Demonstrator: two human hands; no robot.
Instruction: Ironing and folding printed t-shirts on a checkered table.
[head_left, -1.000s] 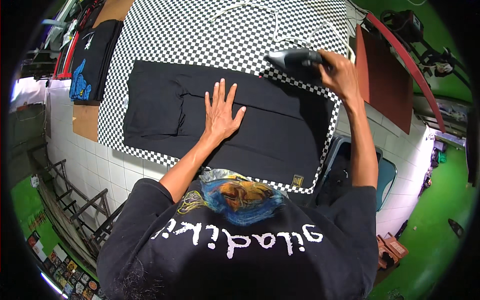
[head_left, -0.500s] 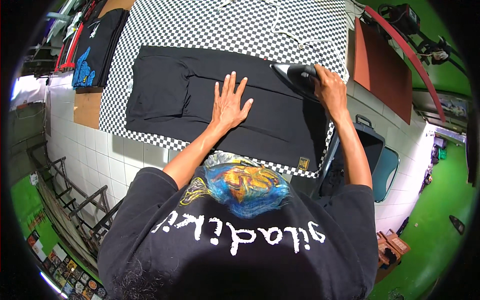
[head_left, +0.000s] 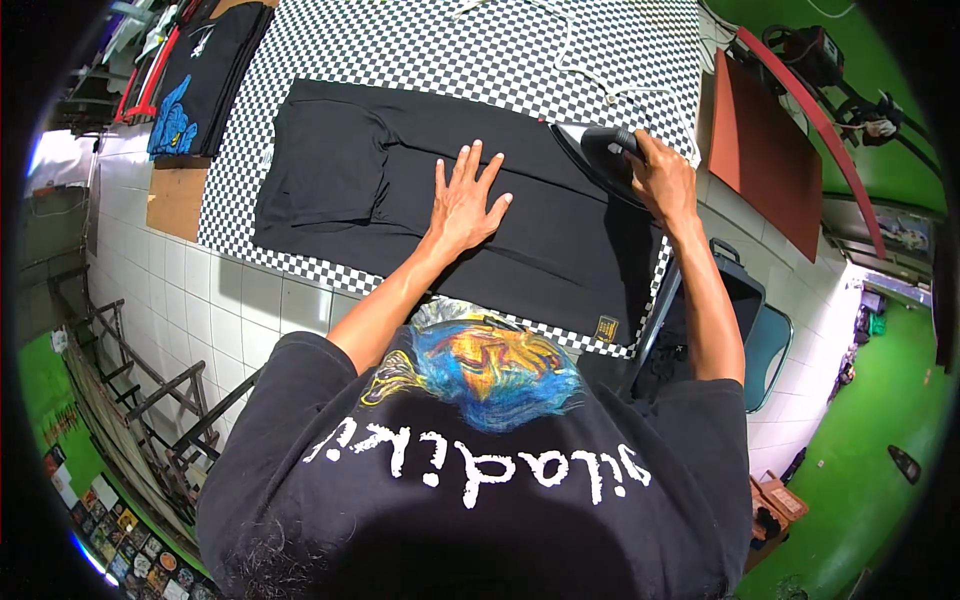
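Note:
A folded black garment [head_left: 540, 280] lies spread lengthwise on a checkered cloth-covered table [head_left: 380, 45], with a small label near its lower right corner. My left hand [head_left: 464, 205] rests on the middle of the garment, fingers spread and pointing up the picture. My right hand [head_left: 662, 175] grips the handle of a black iron [head_left: 590, 150], which sits on the upper right part of the garment, its tip pointing left. A white cord [head_left: 570, 67] trails across the checkered cloth above.
A stack of black printed garments [head_left: 195, 90] sits at upper left. A brown board [head_left: 765, 150] and a curved red bar [head_left: 835, 130] are at right. A grey plastic bin [head_left: 740, 290] stands beside the table's right end. Dark metal racks [head_left: 175, 400] are at lower left.
The iron has moved from the cloth at the garment's upper edge down onto the garment. My left hand has shifted slightly right and up in the picture, while the table and garment appear higher.

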